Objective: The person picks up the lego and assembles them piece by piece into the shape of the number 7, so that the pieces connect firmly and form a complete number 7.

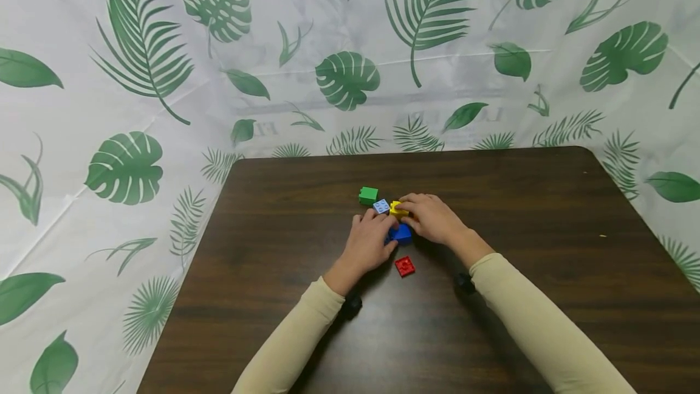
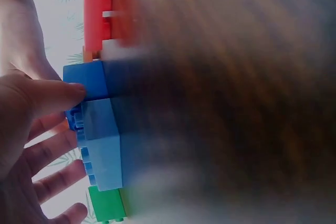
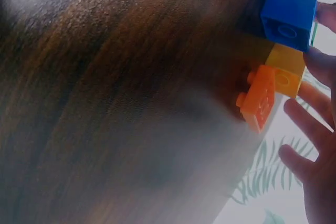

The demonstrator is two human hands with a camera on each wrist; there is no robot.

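Note:
My left hand (image 1: 369, 243) grips a dark blue brick (image 1: 401, 234); in the left wrist view its thumb (image 2: 68, 94) lies on that brick and the other fingers spread apart. A light blue brick (image 1: 381, 206) with studs up stands just beyond these fingers. My right hand (image 1: 434, 219) pinches a yellow brick (image 1: 397, 209) between thumb and index finger, close by the blue one; the contact is partly hidden. In the right wrist view an orange brick (image 3: 258, 98) leans tilted near the yellow one, under the right fingers.
A green brick (image 1: 369, 195) stands beyond the hands. On the near side a red brick (image 1: 405, 266) lies on the dark wooden table (image 1: 306, 187). A leaf-patterned sheet (image 1: 350, 126) hangs behind the table's far edge.

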